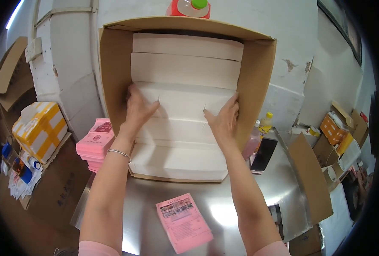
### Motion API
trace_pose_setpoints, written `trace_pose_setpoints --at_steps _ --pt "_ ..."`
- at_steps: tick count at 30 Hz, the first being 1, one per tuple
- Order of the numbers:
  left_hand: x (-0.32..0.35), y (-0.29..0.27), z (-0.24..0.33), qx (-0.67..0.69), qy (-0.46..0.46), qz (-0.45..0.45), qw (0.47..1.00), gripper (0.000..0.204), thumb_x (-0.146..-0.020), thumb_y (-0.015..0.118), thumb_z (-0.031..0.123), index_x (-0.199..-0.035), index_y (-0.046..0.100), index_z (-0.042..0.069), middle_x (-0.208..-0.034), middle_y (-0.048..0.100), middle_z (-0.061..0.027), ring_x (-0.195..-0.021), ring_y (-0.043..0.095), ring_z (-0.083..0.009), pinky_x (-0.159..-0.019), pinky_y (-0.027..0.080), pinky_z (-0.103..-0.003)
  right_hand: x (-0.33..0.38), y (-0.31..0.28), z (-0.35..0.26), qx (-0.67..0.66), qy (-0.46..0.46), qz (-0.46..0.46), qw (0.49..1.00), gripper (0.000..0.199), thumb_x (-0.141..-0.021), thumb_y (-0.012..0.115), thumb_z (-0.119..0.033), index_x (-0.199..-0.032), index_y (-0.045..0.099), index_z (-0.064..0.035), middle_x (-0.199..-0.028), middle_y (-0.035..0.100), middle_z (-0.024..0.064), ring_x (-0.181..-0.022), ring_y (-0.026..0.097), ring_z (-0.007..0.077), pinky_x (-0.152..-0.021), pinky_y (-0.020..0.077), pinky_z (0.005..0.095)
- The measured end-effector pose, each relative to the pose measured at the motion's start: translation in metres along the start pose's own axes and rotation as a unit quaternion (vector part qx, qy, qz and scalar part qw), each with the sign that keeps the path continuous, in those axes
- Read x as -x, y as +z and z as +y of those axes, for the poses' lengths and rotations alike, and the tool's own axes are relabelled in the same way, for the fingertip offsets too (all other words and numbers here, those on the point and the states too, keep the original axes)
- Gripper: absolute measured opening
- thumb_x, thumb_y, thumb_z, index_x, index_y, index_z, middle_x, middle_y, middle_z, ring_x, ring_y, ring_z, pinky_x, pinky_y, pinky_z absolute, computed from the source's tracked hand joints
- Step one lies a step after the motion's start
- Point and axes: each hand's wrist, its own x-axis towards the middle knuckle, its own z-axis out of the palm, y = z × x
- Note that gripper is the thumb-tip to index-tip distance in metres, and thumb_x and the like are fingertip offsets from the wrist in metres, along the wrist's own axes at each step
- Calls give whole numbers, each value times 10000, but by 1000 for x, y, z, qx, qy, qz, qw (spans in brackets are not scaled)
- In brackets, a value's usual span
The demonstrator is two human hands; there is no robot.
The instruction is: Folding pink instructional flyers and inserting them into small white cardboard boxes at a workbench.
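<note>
A large brown cardboard box (pixel 257 72) stands with its open side facing me, several white paperboard boxes (pixel 185 70) stacked inside it. Both my hands reach in around one white box (pixel 181 100) near the middle of the stack. My left hand (pixel 140 106) clasps its left end, the thumb on the front face. At its right end, my right hand (pixel 224 119) grips in the same way. The fingertips are partly hidden along the box's sides. Below, a pink printed paper bundle (pixel 185 226) lies on the steel table (pixel 146 213).
A stack of pink packets (pixel 95 147) stands left of the cardboard box. To the right are bottles (pixel 265 123) and a black phone (pixel 264 154). A yellow-taped foam box (pixel 40 128) sits far left. A green-capped container (pixel 189 7) is behind the cardboard box's top.
</note>
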Motion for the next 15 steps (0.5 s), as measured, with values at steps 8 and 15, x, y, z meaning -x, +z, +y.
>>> trace_pose_setpoints --at_steps 8,15 --pt "-11 -9 10 77 -81 -124 986 842 -661 814 264 -1376 414 69 -1298 568 -225 -1197 562 -404 -1018 465 -445 -21 -7 3 3 25 -97 995 856 -652 789 -309 -1416 418 -208 -1144 526 313 -1017 591 502 -909 504 511" --pt "3 -7 7 119 -84 -71 987 823 -618 808 222 -1342 453 59 -1296 577 -200 -1197 570 -369 -1011 469 -436 -9 -8 4 -27 22 -86 996 819 -645 790 -310 -1379 447 -193 -1144 533 301 -1032 588 488 -906 498 514"
